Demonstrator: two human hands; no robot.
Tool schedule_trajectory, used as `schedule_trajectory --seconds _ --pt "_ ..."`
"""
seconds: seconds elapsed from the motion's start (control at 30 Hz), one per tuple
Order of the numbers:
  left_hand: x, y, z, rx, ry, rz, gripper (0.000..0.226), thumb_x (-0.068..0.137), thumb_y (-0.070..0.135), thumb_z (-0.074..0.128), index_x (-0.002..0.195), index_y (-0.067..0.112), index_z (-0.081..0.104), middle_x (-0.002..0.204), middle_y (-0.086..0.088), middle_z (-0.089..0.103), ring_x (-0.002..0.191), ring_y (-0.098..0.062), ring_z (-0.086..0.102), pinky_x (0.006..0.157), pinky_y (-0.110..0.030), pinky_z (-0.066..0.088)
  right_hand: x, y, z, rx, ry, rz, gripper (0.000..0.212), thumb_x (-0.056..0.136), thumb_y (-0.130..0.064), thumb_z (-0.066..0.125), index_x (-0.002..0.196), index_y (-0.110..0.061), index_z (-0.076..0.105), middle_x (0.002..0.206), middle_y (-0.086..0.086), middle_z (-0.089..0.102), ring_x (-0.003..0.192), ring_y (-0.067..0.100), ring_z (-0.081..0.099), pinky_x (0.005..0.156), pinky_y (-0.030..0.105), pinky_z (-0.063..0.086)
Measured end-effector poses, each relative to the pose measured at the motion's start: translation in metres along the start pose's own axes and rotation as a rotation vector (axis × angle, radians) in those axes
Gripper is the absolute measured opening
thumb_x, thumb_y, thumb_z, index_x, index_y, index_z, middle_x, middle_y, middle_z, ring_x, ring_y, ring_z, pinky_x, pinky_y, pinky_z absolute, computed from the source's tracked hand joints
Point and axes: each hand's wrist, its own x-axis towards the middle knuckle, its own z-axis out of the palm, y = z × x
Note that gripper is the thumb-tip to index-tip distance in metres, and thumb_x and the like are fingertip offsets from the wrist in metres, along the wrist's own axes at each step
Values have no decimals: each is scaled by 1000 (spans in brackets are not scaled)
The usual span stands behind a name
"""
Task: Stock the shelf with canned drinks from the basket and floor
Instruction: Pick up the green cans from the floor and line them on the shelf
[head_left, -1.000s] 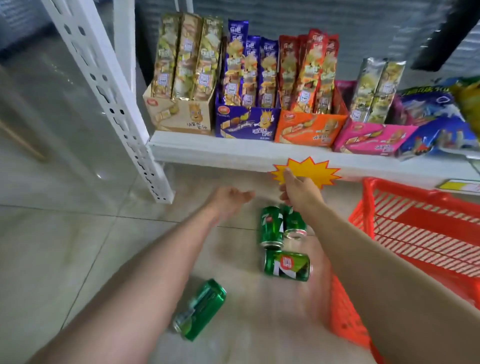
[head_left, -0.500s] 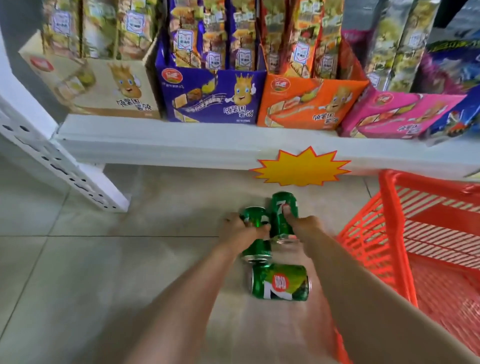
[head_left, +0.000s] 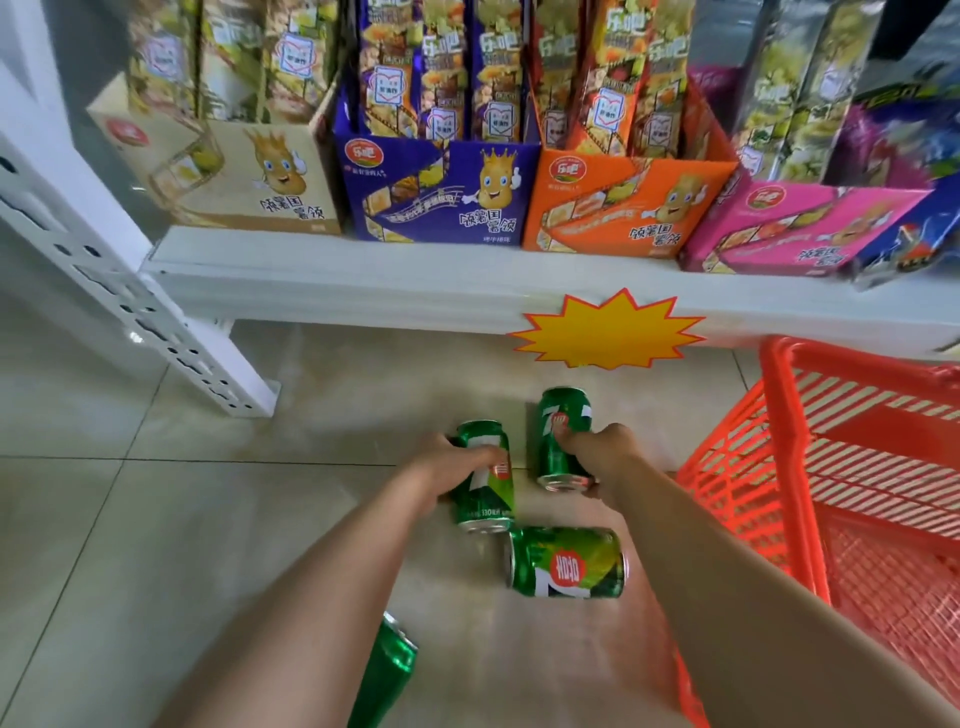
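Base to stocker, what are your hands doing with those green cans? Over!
Left grip holds left can. Right grip holds right can, both at floor level. Third can lies sideways close by; shelf above packed with snack boxes.

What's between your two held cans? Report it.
Head view: only a narrow strip of bare floor between the left can, gripped by the left hand, and the right can, gripped by the right hand.

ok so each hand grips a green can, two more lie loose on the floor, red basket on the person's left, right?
No: the head view shows the red basket on the person's right. The rest holds: left hand grips one green can, right hand another, and two loose cans lie on the floor.
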Motion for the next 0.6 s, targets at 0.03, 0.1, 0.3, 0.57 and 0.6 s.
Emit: schedule_trajectory --seconds 0.03,0.1,0.3,0.57,0.6 --pt "-4 -3 -2 -14 23 -8 35 75 25 79 97 11 56 97 -12 67 89 -26 67 84 -40 56 -5 0 -1 -15 -21 -6 28 88 -23 71 83 -9 48 100 16 65 78 25 61 58 30 45" --pt "-15 -8 -10 -12 83 3 39 76 24 78 104 9 56 100 -13 67 90 -26 66 82 -40 56 -20 -2 -4 -36 -86 -23 24 90 -21 69 92 -4 52 97 16 66 69 20 59 51 26 42" --pt "-66 4 -50 -4 141 167 22 74 22 79 89 16 63 92 -8 71 87 -22 68 83 -38 56 -74 -19 -11 -74 -272 -99 44 89 -32 70 116 -1 52 99 14 68 80 25 69 59 34 57" --pt "-182 50 -99 163 123 336 66 52 47 85 106 20 62 101 -2 72 98 -21 66 91 -42 51 -173 -69 -40 -222 -653 -373 35 95 -30 61 116 -1 60 104 8 71 93 23 66 76 36 54" --pt "-197 57 -102 156 124 382 61 55 43 86 106 19 63 99 -2 73 98 -20 66 90 -41 51 -185 -79 -48 -223 -682 -424 30 96 -29 60 114 -4 61 101 5 71 94 21 66 77 35 54"
